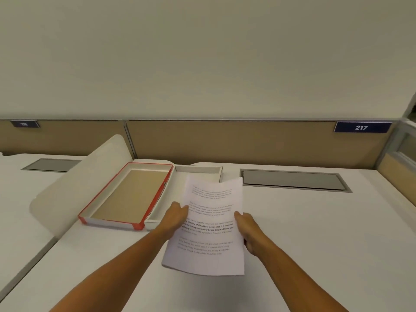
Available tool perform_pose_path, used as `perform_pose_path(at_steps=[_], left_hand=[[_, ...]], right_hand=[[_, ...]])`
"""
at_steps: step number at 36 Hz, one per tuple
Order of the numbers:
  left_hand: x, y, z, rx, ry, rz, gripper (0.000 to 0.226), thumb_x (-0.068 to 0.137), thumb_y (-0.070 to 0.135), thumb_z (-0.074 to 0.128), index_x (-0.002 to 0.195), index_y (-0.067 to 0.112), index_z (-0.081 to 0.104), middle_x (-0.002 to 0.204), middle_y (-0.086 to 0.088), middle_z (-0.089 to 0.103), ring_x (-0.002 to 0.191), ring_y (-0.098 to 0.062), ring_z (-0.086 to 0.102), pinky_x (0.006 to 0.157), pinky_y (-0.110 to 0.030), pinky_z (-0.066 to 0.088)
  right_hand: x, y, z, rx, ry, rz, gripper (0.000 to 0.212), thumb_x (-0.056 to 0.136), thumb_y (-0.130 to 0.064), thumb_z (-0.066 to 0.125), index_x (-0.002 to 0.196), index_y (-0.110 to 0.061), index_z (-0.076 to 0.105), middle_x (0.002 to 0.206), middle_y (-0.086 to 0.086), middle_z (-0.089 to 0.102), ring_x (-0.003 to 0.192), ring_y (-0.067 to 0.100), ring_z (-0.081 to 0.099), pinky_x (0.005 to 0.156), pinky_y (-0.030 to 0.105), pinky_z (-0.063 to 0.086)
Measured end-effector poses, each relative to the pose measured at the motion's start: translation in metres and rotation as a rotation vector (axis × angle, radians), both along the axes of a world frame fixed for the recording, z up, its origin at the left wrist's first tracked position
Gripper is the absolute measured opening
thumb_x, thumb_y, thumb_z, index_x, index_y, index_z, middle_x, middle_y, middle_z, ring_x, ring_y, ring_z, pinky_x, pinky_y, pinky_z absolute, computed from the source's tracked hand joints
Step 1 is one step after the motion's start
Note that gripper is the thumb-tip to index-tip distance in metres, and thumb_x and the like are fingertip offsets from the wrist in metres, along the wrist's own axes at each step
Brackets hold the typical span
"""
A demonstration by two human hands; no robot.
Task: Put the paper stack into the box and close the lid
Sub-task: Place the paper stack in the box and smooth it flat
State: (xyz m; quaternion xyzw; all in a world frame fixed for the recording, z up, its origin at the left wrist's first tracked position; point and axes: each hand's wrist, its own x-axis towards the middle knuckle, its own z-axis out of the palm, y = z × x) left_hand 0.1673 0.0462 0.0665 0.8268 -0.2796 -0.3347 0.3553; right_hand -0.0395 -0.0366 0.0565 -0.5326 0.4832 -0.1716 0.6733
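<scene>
I hold the paper stack (pixel 211 224), white sheets with printed text, above the desk with both hands. My left hand (pixel 175 218) grips its left edge and my right hand (pixel 246 230) grips its right edge. The stack's far end hangs over the white box tray (pixel 198 169), which lies open on the desk and is partly hidden by the paper. To its left lies the red-edged lid (pixel 126 194), inside up, showing a brown inner face. Lid and tray sit side by side and touch.
A curved white divider panel (pixel 78 188) leans at the left of the lid. A grey cable hatch (pixel 292 180) is set in the desk at the right, another hatch (pixel 51 165) at the far left. A brown partition (pixel 225 140) with a "217" sign (pixel 361 127) closes the back.
</scene>
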Motion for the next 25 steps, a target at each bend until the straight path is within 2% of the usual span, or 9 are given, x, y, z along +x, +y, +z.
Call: perform_pose_path(at_steps=[2, 4, 9, 12, 15, 17, 20, 22, 25], left_hand=[[0.028, -0.009, 0.002, -0.004, -0.003, -0.006, 0.045, 0.102, 0.032, 0.038, 0.137, 0.004, 0.037, 0.121, -0.01, 0.059, 0.106, -0.025, 0.062, 0.089, -0.043, 0.054], [0.056, -0.019, 0.001, -0.011, 0.015, -0.015, 0.045, 0.102, 0.031, 0.039, 0.136, 0.002, 0.04, 0.12, -0.013, 0.062, 0.106, -0.028, 0.064, 0.094, -0.048, 0.054], [0.115, -0.044, -0.009, -0.041, 0.094, -0.032, 0.04, 0.101, 0.03, 0.041, 0.13, 0.005, 0.051, 0.109, -0.01, 0.07, 0.098, -0.028, 0.07, 0.091, -0.05, 0.056], [0.141, -0.059, -0.015, -0.056, 0.14, -0.036, 0.037, 0.102, 0.026, 0.039, 0.128, 0.006, 0.054, 0.11, -0.011, 0.071, 0.097, -0.029, 0.07, 0.091, -0.049, 0.056], [0.162, -0.074, -0.021, -0.052, 0.19, -0.026, 0.037, 0.103, 0.023, 0.038, 0.13, 0.003, 0.053, 0.115, -0.014, 0.069, 0.101, -0.032, 0.069, 0.092, -0.048, 0.056], [0.174, -0.084, -0.027, -0.042, 0.203, -0.028, 0.038, 0.103, 0.023, 0.037, 0.131, 0.002, 0.052, 0.118, -0.015, 0.068, 0.104, -0.033, 0.067, 0.092, -0.047, 0.055], [0.188, -0.098, -0.038, -0.018, 0.211, -0.054, 0.039, 0.103, 0.025, 0.038, 0.133, 0.003, 0.05, 0.119, -0.015, 0.067, 0.105, -0.033, 0.067, 0.095, -0.049, 0.054], [0.197, -0.105, -0.045, 0.006, 0.219, -0.072, 0.04, 0.102, 0.025, 0.038, 0.132, 0.002, 0.05, 0.117, -0.014, 0.067, 0.103, -0.031, 0.067, 0.093, -0.047, 0.055], [0.207, -0.115, -0.055, 0.04, 0.231, -0.09, 0.041, 0.103, 0.026, 0.039, 0.133, 0.001, 0.049, 0.118, -0.014, 0.066, 0.104, -0.031, 0.066, 0.089, -0.042, 0.054]], right_hand=[[0.029, -0.008, 0.003, 0.02, 0.004, -0.02, 0.034, 0.102, -0.024, 0.032, 0.104, -0.016, 0.065, 0.099, 0.007, 0.076, 0.092, 0.026, 0.073, 0.078, 0.037, 0.06], [0.057, -0.016, 0.005, 0.039, 0.005, -0.038, 0.035, 0.102, -0.022, 0.033, 0.099, -0.013, 0.066, 0.098, 0.009, 0.076, 0.09, 0.026, 0.072, 0.078, 0.037, 0.06], [0.119, -0.038, 0.004, 0.056, 0.02, -0.073, 0.035, 0.099, -0.017, 0.035, 0.098, -0.011, 0.07, 0.099, 0.014, 0.077, 0.086, 0.029, 0.073, 0.079, 0.041, 0.061], [0.15, -0.054, -0.003, 0.072, 0.047, -0.087, 0.035, 0.097, -0.017, 0.037, 0.108, -0.006, 0.068, 0.112, 0.022, 0.073, 0.086, 0.031, 0.069, 0.092, 0.051, 0.056], [0.174, -0.068, -0.007, 0.079, 0.077, -0.101, 0.03, 0.098, -0.02, 0.037, 0.092, -0.012, 0.066, 0.115, 0.023, 0.071, 0.088, 0.032, 0.067, 0.097, 0.057, 0.053], [0.187, -0.077, -0.012, 0.093, 0.085, -0.123, 0.029, 0.099, -0.021, 0.038, 0.088, -0.014, 0.064, 0.108, 0.02, 0.073, 0.086, 0.031, 0.067, 0.097, 0.056, 0.053], [0.201, -0.09, -0.021, 0.104, 0.112, -0.144, 0.03, 0.1, -0.021, 0.037, 0.088, -0.013, 0.063, 0.085, 0.011, 0.072, 0.074, 0.026, 0.067, 0.092, 0.048, 0.056], [0.208, -0.098, -0.025, 0.107, 0.135, -0.148, 0.031, 0.101, -0.022, 0.036, 0.089, -0.013, 0.063, 0.084, 0.009, 0.071, 0.074, 0.025, 0.067, 0.088, 0.045, 0.058], [0.217, -0.107, -0.033, 0.12, 0.156, -0.157, 0.031, 0.103, -0.023, 0.037, 0.092, -0.011, 0.063, 0.09, 0.013, 0.072, 0.08, 0.028, 0.067, 0.092, 0.047, 0.056]])
